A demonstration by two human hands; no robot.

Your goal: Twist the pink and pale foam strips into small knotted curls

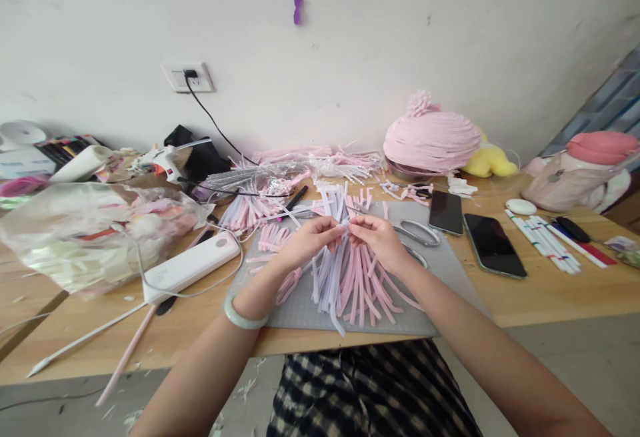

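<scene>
Both of my hands meet above the grey cutting mat (450,277). My left hand (319,237) and my right hand (374,237) pinch a small pale piece between their fingertips, too small to make out fully. Beneath them a bunch of lilac fuzzy stems (327,287) lies beside a fan of pink fuzzy stems (367,290), the ends spread toward the front edge. Large scissors (420,233) rest just right of my right hand. Folded pink stem bundles (273,238) sit left of my left hand.
At left are a white power strip (193,267) with cables and a plastic bag (95,237) of scraps. Two phones (495,245) and white markers (543,243) lie at right. A pink dome-shaped bundle (431,141) stands at the back, near a yellow plush (490,161).
</scene>
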